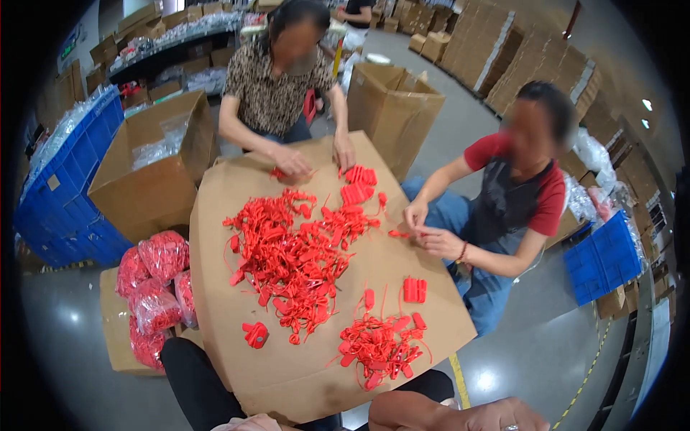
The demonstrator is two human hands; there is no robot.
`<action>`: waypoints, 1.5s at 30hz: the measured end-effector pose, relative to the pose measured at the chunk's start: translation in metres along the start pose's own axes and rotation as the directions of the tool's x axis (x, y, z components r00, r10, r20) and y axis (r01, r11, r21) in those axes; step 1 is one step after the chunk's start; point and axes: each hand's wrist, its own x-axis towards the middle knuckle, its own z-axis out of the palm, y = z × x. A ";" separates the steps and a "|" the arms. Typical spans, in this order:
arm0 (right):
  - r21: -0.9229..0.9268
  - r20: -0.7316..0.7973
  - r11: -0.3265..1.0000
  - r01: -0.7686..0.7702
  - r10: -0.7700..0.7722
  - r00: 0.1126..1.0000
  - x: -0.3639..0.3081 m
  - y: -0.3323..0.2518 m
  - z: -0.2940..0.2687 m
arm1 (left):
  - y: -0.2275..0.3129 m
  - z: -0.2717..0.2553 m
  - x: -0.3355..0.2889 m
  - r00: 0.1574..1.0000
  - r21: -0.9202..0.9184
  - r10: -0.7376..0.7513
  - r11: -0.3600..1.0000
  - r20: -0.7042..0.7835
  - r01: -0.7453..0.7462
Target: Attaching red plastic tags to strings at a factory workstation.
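My right hand (507, 415), with a ring on one finger, is at the lower right, off the table's edge and cut by the frame. Its fingertips are hidden. A pale pinkish patch at the lower edge, left of the middle, may be my left hand or clothing; no fingers show clearly. Nearest to me on the cardboard-topped table (287, 391) lies a small pile of red tags with thin cords (377, 352). Beside it sit a stacked red bundle (415, 290) and another red bundle (256, 335). A larger pile of red tags (287, 251) covers the middle.
Across the table one person (280, 86) handles red pieces; another (514, 179) at the right holds one. Bags of red pieces (154, 305) lie at the left. Cardboard boxes (395, 108) and blue crates (604, 258) stand around. My dark-trousered knees are under the near edge.
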 end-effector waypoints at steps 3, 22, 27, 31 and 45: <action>0.127 -0.057 0.989 -0.079 0.087 0.995 0.000 0.006 -0.030 | -0.047 0.002 -0.024 0.988 -0.112 -0.036 0.994 -0.151 0.019; -0.133 -0.314 0.803 -0.581 0.522 0.793 -0.069 -0.042 0.036 | 0.060 0.100 -0.170 0.450 -0.033 -0.222 0.920 -0.865 0.390; 0.103 -0.827 0.651 -0.752 0.476 0.299 -0.152 -0.037 0.053 | 0.166 0.083 -0.252 0.037 0.302 0.799 0.184 -0.601 0.935; 0.359 -0.846 0.600 -0.715 0.532 0.022 -0.210 -0.037 0.053 | 0.179 0.049 -0.282 0.092 0.287 0.860 0.065 -0.502 0.956; -0.267 -0.926 -0.606 -0.749 0.378 0.024 -0.222 -0.054 -0.050 | 0.188 0.033 -0.296 0.390 0.262 0.696 -0.290 -0.603 0.921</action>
